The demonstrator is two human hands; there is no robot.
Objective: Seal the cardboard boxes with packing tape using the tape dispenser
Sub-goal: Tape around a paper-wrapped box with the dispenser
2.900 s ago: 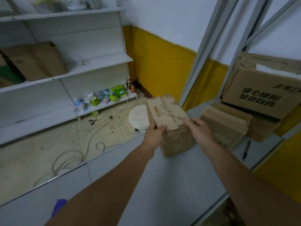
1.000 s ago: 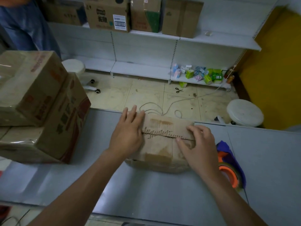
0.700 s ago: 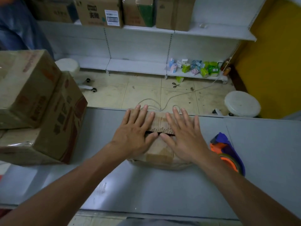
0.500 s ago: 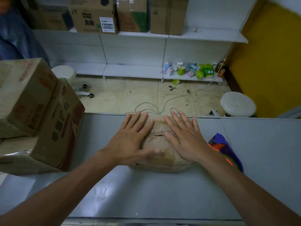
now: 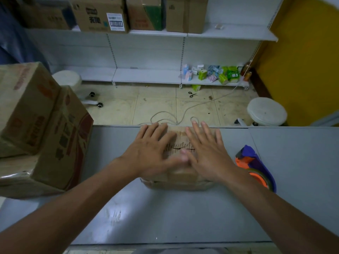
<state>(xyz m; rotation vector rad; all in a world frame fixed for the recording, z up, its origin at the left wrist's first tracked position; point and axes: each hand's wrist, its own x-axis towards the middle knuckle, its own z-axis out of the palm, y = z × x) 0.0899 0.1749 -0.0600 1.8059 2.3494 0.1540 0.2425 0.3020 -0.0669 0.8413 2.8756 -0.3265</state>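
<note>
small brown cardboard box [image 5: 180, 176] | flaps closed, untaped | on grey table | orange-purple tape dispenser [image 5: 256, 166] just right

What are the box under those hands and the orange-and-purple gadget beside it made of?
The small box looks like matte brown cardboard, worn, its top seam ragged and torn. The tape dispenser seems to be smooth moulded plastic, orange and purple, with a slight sheen.

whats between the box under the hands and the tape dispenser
Only a bare strip of the grey table, in the head view. The small box and the tape dispenser sit apart, the dispenser beside the right hand.
</note>
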